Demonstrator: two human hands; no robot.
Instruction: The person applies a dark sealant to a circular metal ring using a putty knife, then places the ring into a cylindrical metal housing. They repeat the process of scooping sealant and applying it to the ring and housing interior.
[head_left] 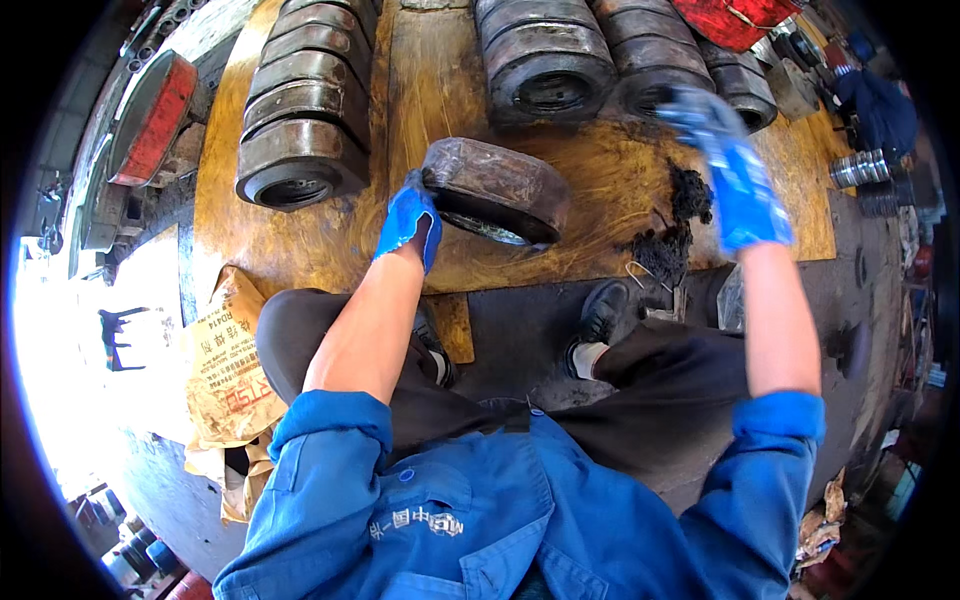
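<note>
My left hand, in a blue glove, is closed on the left edge of a thick, dark metal ring. The ring stands tilted on the oily yellow-brown board, its opening turned partly toward me. Off to the right, my blue-gloved right hand is smeared by motion and apart from the ring. Its fingers point toward the front ends of two rows of similar rings, a middle-right row and a far-right row; whether it touches or holds anything does not show.
More ring rows stand at the left and back middle. Black stringy scrap lies near the board's right front, beside a bent wire. A torn paper sack lies left of my leg. A red container sits at the back right.
</note>
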